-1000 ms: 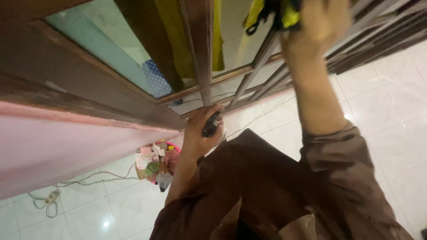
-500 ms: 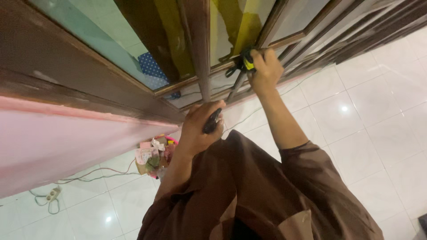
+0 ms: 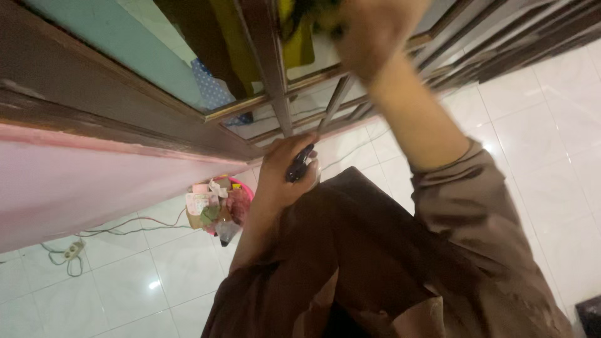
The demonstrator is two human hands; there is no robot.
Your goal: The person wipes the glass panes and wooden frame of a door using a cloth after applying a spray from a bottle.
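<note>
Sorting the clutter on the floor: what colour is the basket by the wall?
Pink, as far as its rim shows behind the clutter; the basket appears only in the head view.

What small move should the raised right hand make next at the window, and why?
Probably bring the right hand with its yellow-and-black object back down against the glass pane. It is blurred and lifted, while the left hand grips a dark tool by the wooden frame post.
</note>
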